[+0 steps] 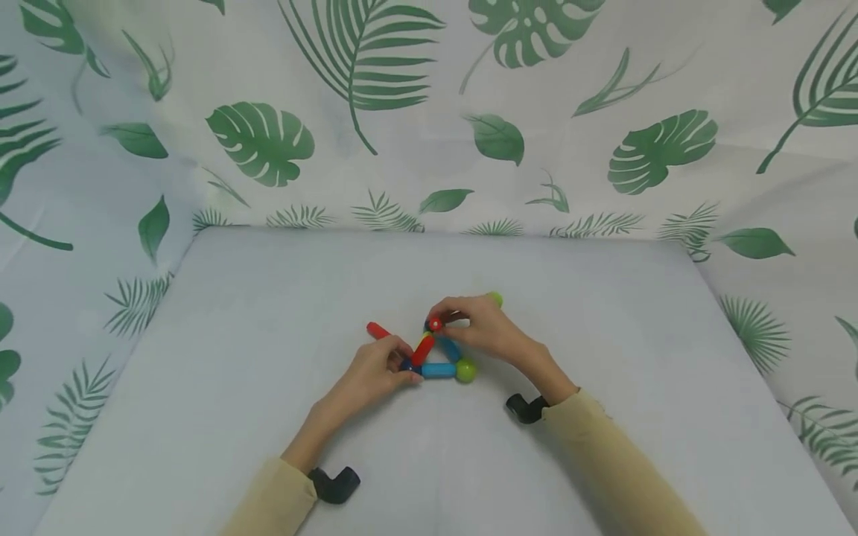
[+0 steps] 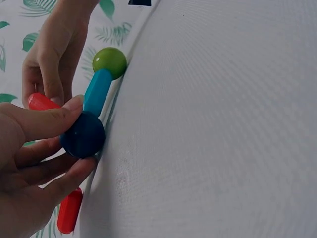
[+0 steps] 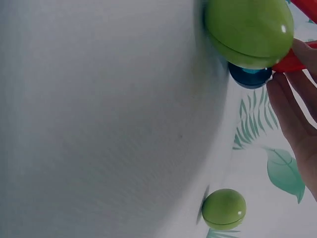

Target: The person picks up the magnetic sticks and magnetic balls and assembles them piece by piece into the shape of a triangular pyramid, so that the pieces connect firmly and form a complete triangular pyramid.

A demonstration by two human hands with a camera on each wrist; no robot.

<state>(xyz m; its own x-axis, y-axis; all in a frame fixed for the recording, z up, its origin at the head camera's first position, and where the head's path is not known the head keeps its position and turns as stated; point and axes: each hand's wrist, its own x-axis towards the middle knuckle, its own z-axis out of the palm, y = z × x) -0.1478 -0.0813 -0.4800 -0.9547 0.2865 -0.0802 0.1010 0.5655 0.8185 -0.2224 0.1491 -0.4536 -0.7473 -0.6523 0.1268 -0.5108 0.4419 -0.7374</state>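
In the head view a small frame of coloured rods and balls lies at the table's middle. My left hand grips a dark blue ball at its left corner between thumb and fingers. A light blue rod joins this ball to a green ball. One red rod slants up from the dark blue ball; another red rod sticks out behind my left hand. My right hand pinches a red rod piece at the far corner, partly hidden by its fingers. A second blue rod runs there.
A loose green ball lies just behind my right hand. The white table meets a leaf-printed cloth at the back and sides. Black wrist-worn pieces stick out near both sleeves.
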